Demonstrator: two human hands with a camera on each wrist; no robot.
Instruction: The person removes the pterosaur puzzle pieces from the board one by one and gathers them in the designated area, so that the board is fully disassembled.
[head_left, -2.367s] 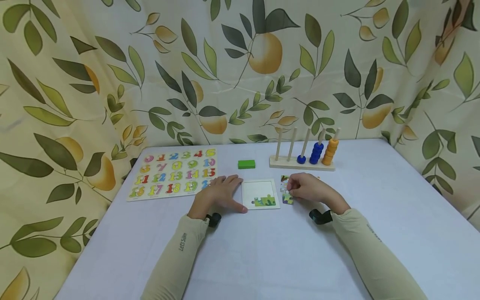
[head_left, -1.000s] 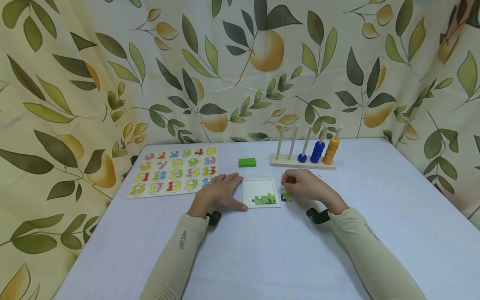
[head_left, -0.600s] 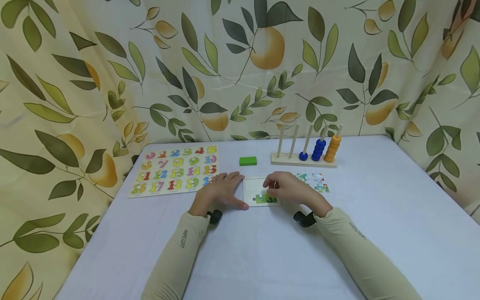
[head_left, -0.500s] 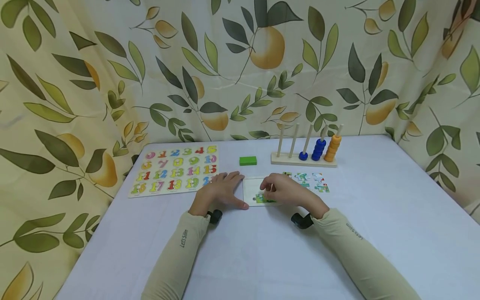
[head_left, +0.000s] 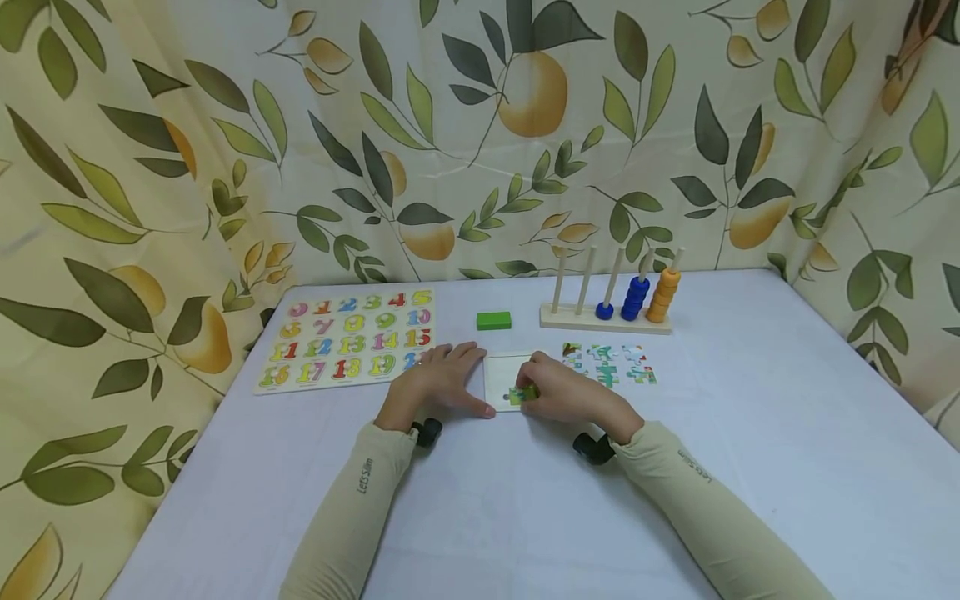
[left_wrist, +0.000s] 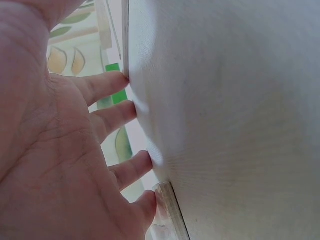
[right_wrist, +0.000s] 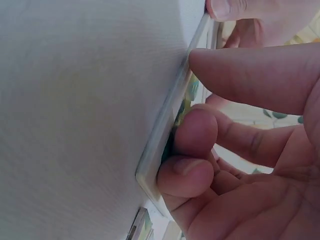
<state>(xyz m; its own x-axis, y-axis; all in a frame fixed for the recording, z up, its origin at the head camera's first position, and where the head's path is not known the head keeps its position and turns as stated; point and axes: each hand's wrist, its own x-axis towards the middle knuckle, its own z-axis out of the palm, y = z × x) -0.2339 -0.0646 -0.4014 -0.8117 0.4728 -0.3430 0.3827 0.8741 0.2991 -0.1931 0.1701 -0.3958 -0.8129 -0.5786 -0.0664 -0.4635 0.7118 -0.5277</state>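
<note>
My left hand (head_left: 444, 385) lies with fingers spread, palm down, along the left side of a small white puzzle tray (head_left: 504, 372). Its thumb touches the tray's lower left corner, and its outer fingers reach the number board's edge. Over the tray's lower right, my right hand (head_left: 566, 392) bends down with curled fingers. It pinches a green puzzle piece (head_left: 531, 392) low against the tray; the fingers partly cover it. Beside it, green pieces (head_left: 514, 397) lie along the tray's bottom. In the right wrist view, curled fingertips (right_wrist: 195, 132) sit just inside the tray's rim (right_wrist: 160, 132).
Loose puzzle pieces (head_left: 603, 367) lie in rows right of the tray. A number board (head_left: 352, 342) lies at the left. Behind the tray are a green block (head_left: 493, 321) and a peg stand (head_left: 603, 323) with blue and orange beads. A patterned curtain (head_left: 480, 142) hangs behind the table.
The right hand has moved left from the loose pieces onto the tray, then lowered its fingertips to the green pieces. The left hand has stayed at the tray's left side.
</note>
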